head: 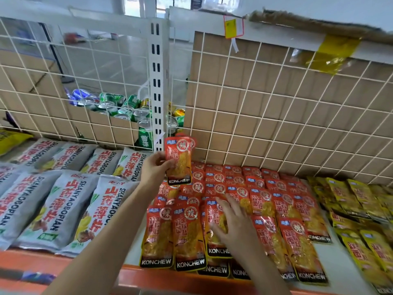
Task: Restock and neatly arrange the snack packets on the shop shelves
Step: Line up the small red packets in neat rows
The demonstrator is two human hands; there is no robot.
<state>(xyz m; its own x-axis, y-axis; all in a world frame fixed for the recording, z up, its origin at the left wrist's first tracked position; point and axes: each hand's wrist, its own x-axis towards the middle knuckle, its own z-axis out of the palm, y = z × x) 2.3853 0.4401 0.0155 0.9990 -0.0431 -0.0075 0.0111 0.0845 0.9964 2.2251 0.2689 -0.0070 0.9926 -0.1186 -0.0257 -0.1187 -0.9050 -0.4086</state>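
Observation:
Red KONCHEW snack packets (265,201) lie in overlapping rows across the middle of the shelf (331,265). My left hand (154,167) grips a small stack of the same red packets (180,160), held upright above the back left corner of the red rows. My right hand (231,220) lies flat with spread fingers on a red packet (214,241) in the front row. Grey SHANYAOBOPIAN bags (63,199) fill the shelf to the left. Yellow packets (357,209) lie to the right.
A white wire grid (276,103) backs the shelf, with a slotted white upright post (157,81) in the middle. Behind the grid stand cardboard boxes (297,124) and one open box of drink cans (125,107). An orange strip (148,277) edges the shelf front.

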